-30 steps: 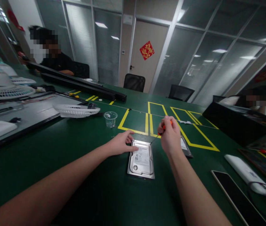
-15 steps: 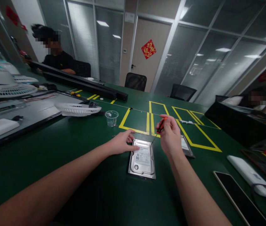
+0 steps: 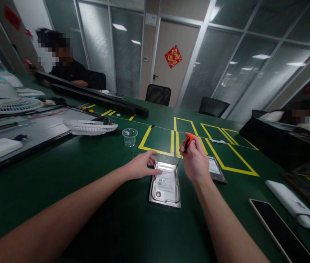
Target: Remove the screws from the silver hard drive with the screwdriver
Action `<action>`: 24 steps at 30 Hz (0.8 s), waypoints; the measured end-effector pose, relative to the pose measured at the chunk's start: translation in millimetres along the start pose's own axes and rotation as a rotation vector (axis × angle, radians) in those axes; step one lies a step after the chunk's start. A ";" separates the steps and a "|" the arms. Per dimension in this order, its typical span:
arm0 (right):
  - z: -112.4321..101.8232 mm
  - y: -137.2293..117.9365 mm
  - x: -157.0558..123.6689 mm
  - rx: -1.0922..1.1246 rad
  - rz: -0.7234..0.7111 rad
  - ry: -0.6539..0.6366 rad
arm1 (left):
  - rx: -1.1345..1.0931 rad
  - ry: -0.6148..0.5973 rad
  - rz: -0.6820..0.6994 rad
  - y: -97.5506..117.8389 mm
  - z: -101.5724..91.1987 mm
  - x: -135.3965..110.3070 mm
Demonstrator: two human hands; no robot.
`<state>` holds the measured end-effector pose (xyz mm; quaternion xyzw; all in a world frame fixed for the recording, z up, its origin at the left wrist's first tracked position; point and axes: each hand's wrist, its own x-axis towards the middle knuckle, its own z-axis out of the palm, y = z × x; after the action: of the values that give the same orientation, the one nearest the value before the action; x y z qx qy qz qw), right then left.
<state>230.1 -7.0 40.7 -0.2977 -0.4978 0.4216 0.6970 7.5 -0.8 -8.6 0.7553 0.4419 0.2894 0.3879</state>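
A silver hard drive [image 3: 168, 188] with a white label lies flat on the green table. My left hand [image 3: 141, 165] steadies it at the upper left corner, thumb across the label and the other fingers bent beyond the far edge. In my right hand [image 3: 196, 160] is a screwdriver [image 3: 188, 143] with an orange and black handle, held in closed fingers. Its thin shaft slants down to the drive's upper right corner; whether the tip sits in a screw is too small to tell. A second hard drive [image 3: 215, 170] lies partly hidden behind my right hand.
A clear plastic cup [image 3: 129, 138] stands left of the drive, near a white fan grille [image 3: 89, 126]. To the right lie a phone [image 3: 278, 228] and a white device with a cable [image 3: 294, 204]. Yellow tape [image 3: 239, 171] marks the table [image 3: 111, 226]. Two other people sit farther off.
My right hand has turned and shifted slightly left, and the screwdriver handle shows more of its orange end. My left hand and the drive stay in place.
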 end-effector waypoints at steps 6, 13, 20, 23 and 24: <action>4.0 0.5 -1.6 -0.073 -0.003 -0.010 | -0.006 -0.002 0.003 -0.7 -0.6 0.2; 0.6 -1.3 0.5 0.049 0.039 0.014 | -0.004 -0.005 -0.017 3.7 -2.1 -1.3; 2.1 -0.8 -0.8 -0.041 -0.020 0.018 | -0.005 -0.002 -0.010 0.6 -1.4 -0.1; -4.0 0.2 0.2 -0.207 -0.074 0.047 | 0.001 -0.004 -0.005 0.6 -1.3 -0.2; -6.7 0.3 0.9 -0.283 -0.083 0.057 | 0.001 -0.003 -0.004 0.8 -1.2 -0.3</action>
<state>236.5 -6.0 38.7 -0.3842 -0.5441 0.3095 0.6787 6.8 -0.9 -7.3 0.7550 0.4429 0.2874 0.3888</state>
